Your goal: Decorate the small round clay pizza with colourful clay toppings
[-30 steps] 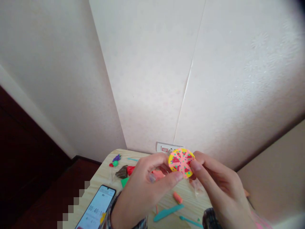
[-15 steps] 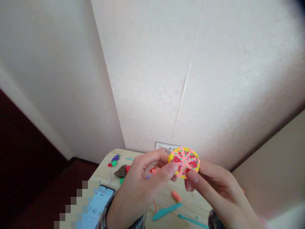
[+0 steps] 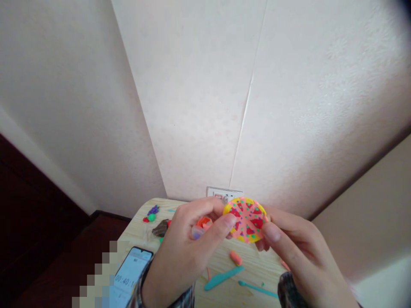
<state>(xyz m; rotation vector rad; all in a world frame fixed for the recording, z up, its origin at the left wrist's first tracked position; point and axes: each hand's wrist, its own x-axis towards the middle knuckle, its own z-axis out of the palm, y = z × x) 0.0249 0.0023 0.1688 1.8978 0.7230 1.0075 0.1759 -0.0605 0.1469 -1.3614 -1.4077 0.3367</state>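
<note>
Between my two hands, raised above the table, is a round clay pizza point(image 3: 247, 218) with a yellow rim, red wedges, pink strips and small green and purple dots. My left hand point(image 3: 195, 239) pinches its left edge, thumb on the face and fingers behind. At the right edge, my right hand point(image 3: 295, 244) grips it between thumb and fingers. Below the pizza, a short orange-pink clay roll point(image 3: 236, 257) lies near a teal clay knife point(image 3: 224, 278) and a thin teal tool point(image 3: 257, 289).
The wooden table point(image 3: 192, 295) stands against the wall. On its left lie a phone point(image 3: 133, 271) showing a timer, purple clay grapes point(image 3: 153, 210), a green clay ball point(image 3: 151, 217) and a brown lump point(image 3: 160, 229). An orange-red tub point(image 3: 204, 222) is partly behind my left hand. A wall socket point(image 3: 221, 193) is at the back.
My right thumb has moved from the pizza's lower face to its right edge. The pizza has turned slightly and shifted a little left in view. My left hand keeps its pinch.
</note>
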